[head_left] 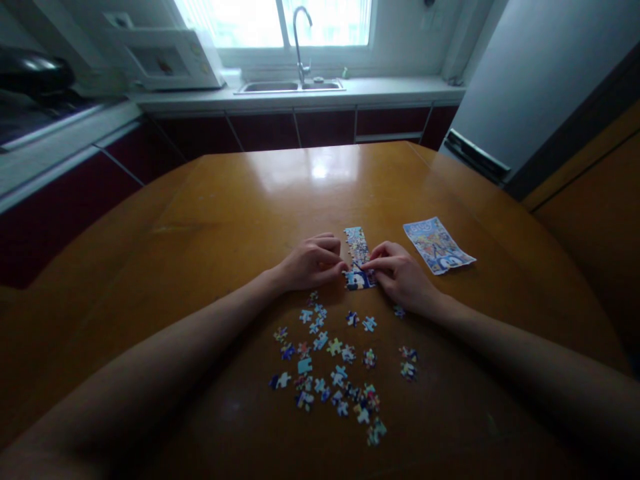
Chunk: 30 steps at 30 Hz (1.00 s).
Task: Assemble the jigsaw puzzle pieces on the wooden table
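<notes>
A narrow strip of joined jigsaw puzzle [357,245] lies flat on the wooden table between my two hands, with a blue-and-white figure at its near end. My left hand [315,262] is curled, thumb and index finger drawn together at the strip's left edge. On the other side, my right hand [397,273] has its fingers bent in, and its fingertips press on the strip's right part, covering some of it. Loose jigsaw pieces [335,346] are scattered on the near side of the strip, mostly light blue, dark blue and multicoloured.
A creased printed picture sheet [440,245] lies right of my right hand. The glossy wooden table [240,200] stretches toward a counter with a sink [273,87] and tall faucet [299,40]. A microwave [167,60] stands back left, a fridge [530,87] at right.
</notes>
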Motion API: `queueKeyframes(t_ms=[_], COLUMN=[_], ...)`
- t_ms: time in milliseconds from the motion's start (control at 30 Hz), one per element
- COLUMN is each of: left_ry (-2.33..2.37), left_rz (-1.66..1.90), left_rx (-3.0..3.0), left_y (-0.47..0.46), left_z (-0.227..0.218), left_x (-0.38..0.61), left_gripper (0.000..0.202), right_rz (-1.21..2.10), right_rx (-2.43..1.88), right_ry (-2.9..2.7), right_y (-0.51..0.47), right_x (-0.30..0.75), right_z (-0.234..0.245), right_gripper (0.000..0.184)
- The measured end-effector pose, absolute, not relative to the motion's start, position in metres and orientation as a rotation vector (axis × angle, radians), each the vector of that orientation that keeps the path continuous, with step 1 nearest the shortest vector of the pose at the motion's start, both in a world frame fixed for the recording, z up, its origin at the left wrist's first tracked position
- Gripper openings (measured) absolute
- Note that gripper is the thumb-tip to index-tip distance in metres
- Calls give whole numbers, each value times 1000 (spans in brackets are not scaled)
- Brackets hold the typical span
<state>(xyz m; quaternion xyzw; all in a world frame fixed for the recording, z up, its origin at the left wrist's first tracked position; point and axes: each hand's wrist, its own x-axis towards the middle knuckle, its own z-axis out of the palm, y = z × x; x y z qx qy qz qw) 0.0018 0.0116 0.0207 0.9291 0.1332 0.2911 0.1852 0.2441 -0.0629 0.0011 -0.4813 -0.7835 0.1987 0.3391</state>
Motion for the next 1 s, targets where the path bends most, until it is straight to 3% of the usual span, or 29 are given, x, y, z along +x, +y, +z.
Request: queueKeyframes(t_ms=[233, 600, 800, 1000], left_ry=[386, 421, 298, 135], left_rz=[816, 612, 729, 312], left_rx=[2613, 2643, 2590, 2565], left_y=[11, 12, 1, -44], left_z=[20, 18, 30, 59], left_x=[2, 3, 7, 24], left_gripper=[42, 41, 18, 12], right_rz=[506, 505, 545, 560], right_rx=[-1251, -1252, -1213, -1209], right_ry=[-2033, -2039, -1967, -1731], right_y=[-64, -62, -63, -63], right_x=[244, 245, 243, 241], right_z=[0, -1, 2, 6], right_gripper=[26, 26, 29, 33])
